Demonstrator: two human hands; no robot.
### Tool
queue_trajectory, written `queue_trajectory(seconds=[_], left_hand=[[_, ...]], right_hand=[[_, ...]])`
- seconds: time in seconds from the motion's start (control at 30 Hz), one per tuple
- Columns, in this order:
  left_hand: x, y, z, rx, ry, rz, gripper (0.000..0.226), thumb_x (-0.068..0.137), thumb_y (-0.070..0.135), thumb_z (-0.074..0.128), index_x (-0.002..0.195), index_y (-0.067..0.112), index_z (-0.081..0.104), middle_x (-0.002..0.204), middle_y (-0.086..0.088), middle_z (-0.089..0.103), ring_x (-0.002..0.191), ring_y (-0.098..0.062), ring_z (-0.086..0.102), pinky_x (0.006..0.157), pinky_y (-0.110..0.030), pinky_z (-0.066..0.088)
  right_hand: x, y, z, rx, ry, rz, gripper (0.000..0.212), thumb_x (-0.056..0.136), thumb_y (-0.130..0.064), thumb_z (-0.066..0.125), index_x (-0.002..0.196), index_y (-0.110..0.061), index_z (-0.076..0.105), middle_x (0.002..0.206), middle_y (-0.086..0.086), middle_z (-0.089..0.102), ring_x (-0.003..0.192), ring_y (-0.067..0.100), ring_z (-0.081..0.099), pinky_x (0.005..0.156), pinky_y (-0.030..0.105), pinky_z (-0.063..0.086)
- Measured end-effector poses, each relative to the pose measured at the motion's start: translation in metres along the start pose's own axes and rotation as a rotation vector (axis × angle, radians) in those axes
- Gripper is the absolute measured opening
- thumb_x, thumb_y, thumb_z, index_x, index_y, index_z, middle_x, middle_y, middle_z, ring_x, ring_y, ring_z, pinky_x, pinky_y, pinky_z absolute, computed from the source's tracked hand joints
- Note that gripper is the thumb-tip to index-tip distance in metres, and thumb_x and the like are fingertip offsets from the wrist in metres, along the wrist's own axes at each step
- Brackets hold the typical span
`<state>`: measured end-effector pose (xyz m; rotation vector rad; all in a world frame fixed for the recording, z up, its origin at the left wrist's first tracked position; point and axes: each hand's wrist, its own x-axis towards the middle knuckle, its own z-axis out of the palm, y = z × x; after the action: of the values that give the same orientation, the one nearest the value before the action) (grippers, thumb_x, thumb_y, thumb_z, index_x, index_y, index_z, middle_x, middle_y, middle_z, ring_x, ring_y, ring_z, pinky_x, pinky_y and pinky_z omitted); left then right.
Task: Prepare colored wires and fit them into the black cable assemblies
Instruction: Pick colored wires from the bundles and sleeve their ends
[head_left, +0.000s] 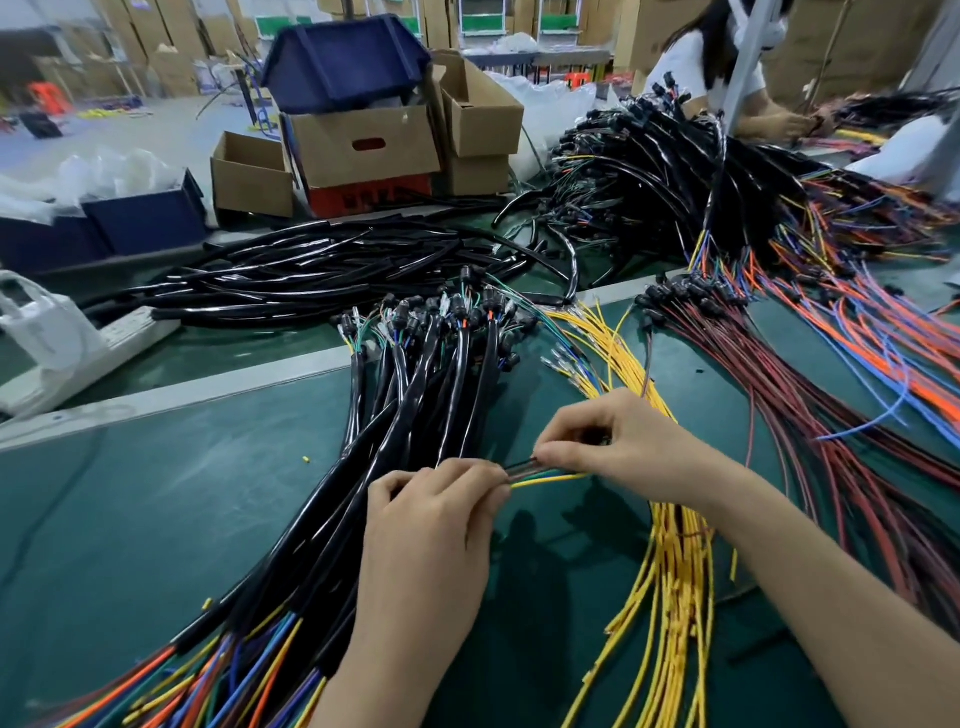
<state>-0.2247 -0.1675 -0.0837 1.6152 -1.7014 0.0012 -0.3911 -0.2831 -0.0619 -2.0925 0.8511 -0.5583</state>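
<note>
At the near edge of the matte green mat (156, 519), the left hand (431, 519) is curling its fingers tightly, pinching one yellow wire (545, 479) together with a thin dark tube (519, 466). The right hand (613, 441), just beside it, is pinching the tube's other end between thumb and forefinger, the other fingers folding in.

Under the left forearm, glossy black cable assemblies (415, 395) are fanning out. Orange, blue and yellow wire ends are spilling from their near ends, and small black connectors are clustering at the far ends. Right of them, a sheaf of loose yellow wires (670, 571) is curving under the right wrist, and beyond that dark red wires (779, 405) are lying in a long, flat sweep. Orange and blue wires (857, 338) are tangling further right.

At mid distance, a pile of shiny black tubing (311, 270) is sprawling across the bench, with a white power strip (119, 338) to its left.

Further back, navy plastic bins (145, 218) are sitting at the left with crumpled clear bags heaped over them. A small cardboard box (249, 176) is standing open – its inside cannot be seen – beside a larger cardboard box (363, 150) with a slot handle. A navy bin (348, 62) is sitting upturned on top of that box. At far right, another heap of assemblies (649, 171) is lying in front of a second person (717, 67).
</note>
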Motion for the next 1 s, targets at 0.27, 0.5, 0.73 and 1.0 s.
queue_trajectory(seconds=[0.27, 0.5, 0.73, 1.0], left_hand=[[0.003, -0.003, 0.001, -0.117, 0.045, -0.044, 0.008, 0.085, 0.006, 0.064, 0.083, 0.008, 0.072, 0.091, 0.007, 0.065, 0.079, -0.003, 0.058, 0.076, -0.013, 0.044], [0.001, -0.001, 0.001, -0.074, 0.012, 0.015, 0.014, 0.084, 0.009, 0.059, 0.085, 0.009, 0.073, 0.094, 0.004, 0.066, 0.081, -0.016, 0.062, 0.075, -0.025, 0.046], [0.006, -0.002, -0.001, -0.165, 0.063, -0.117, 0.008, 0.080, 0.004, 0.069, 0.083, 0.009, 0.075, 0.124, 0.002, 0.057, 0.094, 0.001, 0.059, 0.084, -0.002, 0.036], [0.010, -0.001, -0.007, -0.672, 0.013, -0.406, 0.023, 0.088, 0.002, 0.058, 0.080, 0.019, 0.071, 0.072, 0.004, 0.073, 0.062, -0.009, 0.068, 0.059, -0.015, 0.052]], right_hand=[[-0.003, 0.000, -0.014, 0.005, -0.037, 0.025, 0.013, 0.091, -0.014, 0.060, 0.080, -0.019, 0.065, 0.071, -0.010, 0.059, 0.065, 0.003, 0.050, 0.063, 0.013, 0.038], [0.000, -0.017, 0.021, 0.162, -0.042, -0.049, 0.005, 0.088, -0.012, 0.066, 0.091, -0.010, 0.070, 0.073, 0.001, 0.071, 0.060, 0.012, 0.063, 0.057, 0.020, 0.049], [-0.001, -0.016, 0.018, 0.219, 0.035, -0.058, 0.006, 0.086, -0.009, 0.067, 0.084, -0.015, 0.069, 0.071, -0.001, 0.069, 0.064, 0.011, 0.060, 0.061, 0.022, 0.049], [-0.001, -0.017, 0.023, 0.160, 0.025, -0.079, 0.011, 0.092, -0.009, 0.058, 0.086, -0.018, 0.058, 0.077, -0.003, 0.071, 0.069, 0.012, 0.063, 0.071, 0.030, 0.051]])
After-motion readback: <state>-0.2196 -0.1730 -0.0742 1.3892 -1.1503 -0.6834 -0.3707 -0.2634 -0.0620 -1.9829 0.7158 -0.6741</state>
